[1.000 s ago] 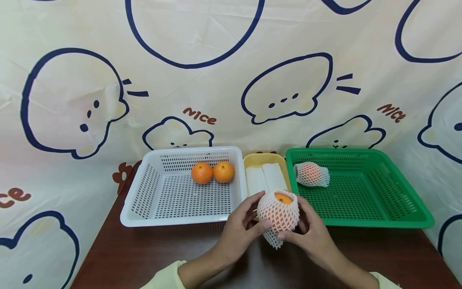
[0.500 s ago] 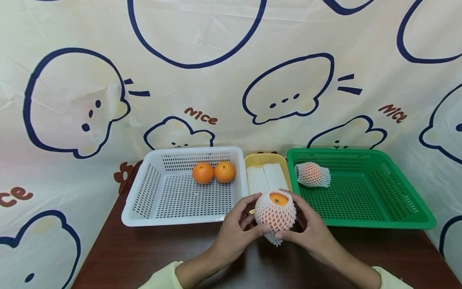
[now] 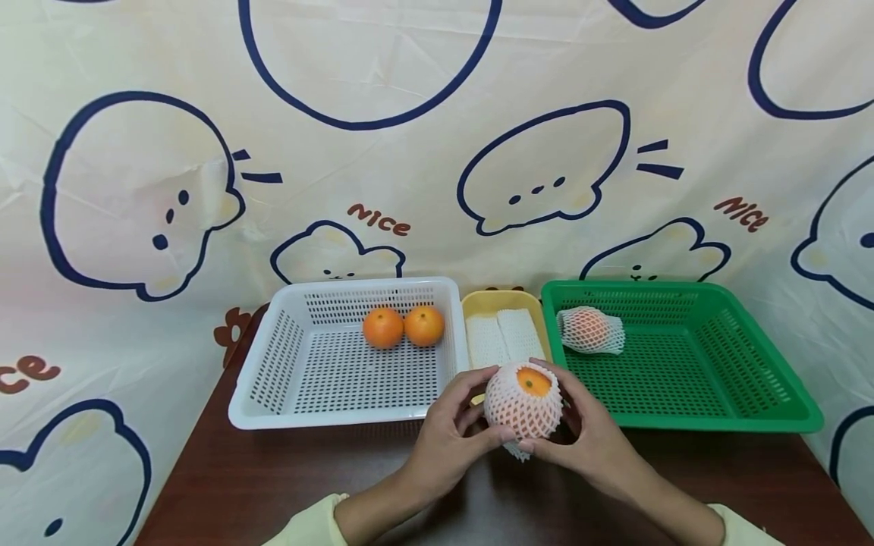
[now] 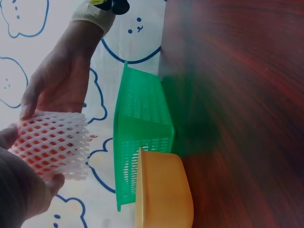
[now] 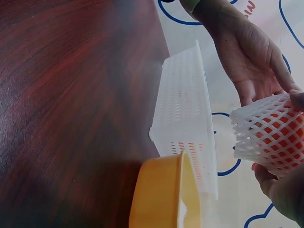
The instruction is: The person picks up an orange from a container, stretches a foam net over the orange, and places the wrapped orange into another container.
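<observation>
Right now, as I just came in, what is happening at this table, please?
A person's left hand and right hand hold an orange in a white foam net above the table, its top uncovered. Two bare oranges sit in the white basket, one netted fruit lies in the green basket, and flat foam nets lie in the yellow tray between.

2 pale yellow sleeves (image 3: 310,525) — plain — and a black wrist device (image 4: 119,6), yellow-marked.
</observation>
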The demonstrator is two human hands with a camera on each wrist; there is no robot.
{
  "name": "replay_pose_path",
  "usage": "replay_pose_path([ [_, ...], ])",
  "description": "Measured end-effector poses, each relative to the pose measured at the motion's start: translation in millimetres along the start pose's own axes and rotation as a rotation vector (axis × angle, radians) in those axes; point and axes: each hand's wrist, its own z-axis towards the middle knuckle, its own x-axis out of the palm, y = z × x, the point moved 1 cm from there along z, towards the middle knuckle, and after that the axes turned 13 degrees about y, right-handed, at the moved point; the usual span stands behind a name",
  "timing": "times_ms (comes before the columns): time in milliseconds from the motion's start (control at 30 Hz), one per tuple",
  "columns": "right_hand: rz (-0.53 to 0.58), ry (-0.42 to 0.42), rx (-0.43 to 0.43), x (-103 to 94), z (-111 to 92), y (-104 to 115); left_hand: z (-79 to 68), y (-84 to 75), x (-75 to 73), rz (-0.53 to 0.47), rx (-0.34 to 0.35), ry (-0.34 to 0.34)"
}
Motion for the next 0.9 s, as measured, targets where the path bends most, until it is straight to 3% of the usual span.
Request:
replay_pose_path([
  [200, -0.119, 0.02, -0.069, -10.7, -1.6, 1.9, 4.2, -2.4, 3.2, 0.095, -0.039, 0.009],
  [333, -0.303, -0.017, -0.102, -29.9, -3.0, 3.7, 8.8, -3.3, 8.0, 0.244, -0.076, 0.038],
  [400, -0.396, -0.054, -0.1, -44.5, -3.2, 4.4, 11.5, -3.8, 10.6, 0.343, -0.088, 0.074],
  [533, -0.586, -0.128, -0.083, -82.4, -0.7, -1.2, 20.1, -1.9, 15.7, 0.583, -0.09, 0.212],
  [700, -0.804, -0.154, -0.035, -139.7, 10.9, -26.4, 38.8, 5.1, 28.7, 0.928, 0.01, 0.354],
  [900, -0.918, -0.038, 0.126, -193.8, 29.1, -62.9, 63.9, 23.6, 44.5, 1.243, 0.181, 0.45],
])
